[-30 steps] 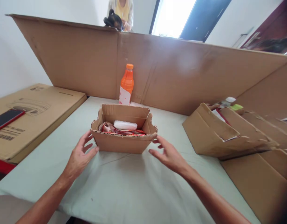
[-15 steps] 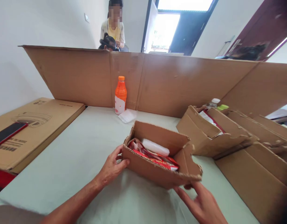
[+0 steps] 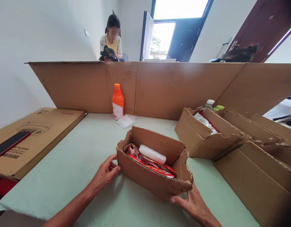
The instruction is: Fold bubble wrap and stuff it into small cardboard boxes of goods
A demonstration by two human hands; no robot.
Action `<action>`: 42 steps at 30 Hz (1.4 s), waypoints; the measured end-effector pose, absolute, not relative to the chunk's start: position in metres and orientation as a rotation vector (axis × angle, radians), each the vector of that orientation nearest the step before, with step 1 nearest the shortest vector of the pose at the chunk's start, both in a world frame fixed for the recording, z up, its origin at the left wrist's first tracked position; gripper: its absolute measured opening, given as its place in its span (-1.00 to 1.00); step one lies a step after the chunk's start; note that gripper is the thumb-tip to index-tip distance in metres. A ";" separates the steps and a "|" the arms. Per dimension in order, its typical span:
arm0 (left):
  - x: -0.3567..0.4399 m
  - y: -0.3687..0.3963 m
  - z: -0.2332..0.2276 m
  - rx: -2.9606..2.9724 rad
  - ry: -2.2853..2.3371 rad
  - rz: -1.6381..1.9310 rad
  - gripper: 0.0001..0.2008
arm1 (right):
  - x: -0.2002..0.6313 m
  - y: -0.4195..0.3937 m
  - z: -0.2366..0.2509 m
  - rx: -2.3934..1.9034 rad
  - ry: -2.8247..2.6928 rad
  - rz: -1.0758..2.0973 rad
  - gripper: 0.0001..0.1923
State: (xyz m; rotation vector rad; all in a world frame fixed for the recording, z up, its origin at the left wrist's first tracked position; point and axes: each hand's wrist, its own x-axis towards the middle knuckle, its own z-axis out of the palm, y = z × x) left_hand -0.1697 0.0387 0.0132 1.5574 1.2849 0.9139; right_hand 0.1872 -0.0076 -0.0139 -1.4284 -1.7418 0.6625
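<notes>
While both hands grip it, the small open cardboard box [image 3: 157, 170] sits skewed on the pale green tabletop [image 3: 88, 157]. Right hand [image 3: 195, 205] clasps the near right corner; left hand [image 3: 104, 173] pinches the left end. Inside: red snack packets [image 3: 155, 165], white wrapped roll [image 3: 152, 154]. Beyond, torn cartons [image 3: 207, 138] at right. Farther back, orange bottle [image 3: 118, 101] against the cardboard screen [image 3: 171, 88].

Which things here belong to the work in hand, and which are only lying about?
In hand: small cardboard box, held by left hand and right hand; red packets and white roll inside.

Lying about: orange bottle, torn box, flat carton, phone.
</notes>
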 end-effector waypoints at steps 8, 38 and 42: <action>-0.158 0.036 0.002 1.475 1.247 0.956 -0.49 | 0.182 -0.017 -0.015 -1.361 -1.693 0.642 0.23; 0.088 0.024 -0.022 1.449 0.429 0.733 -0.08 | 0.233 -0.159 -0.029 -1.684 -0.893 -0.070 0.10; 0.106 0.033 -0.031 1.525 0.402 0.747 -0.11 | 0.236 -0.158 -0.035 -1.672 -0.978 -0.120 -0.01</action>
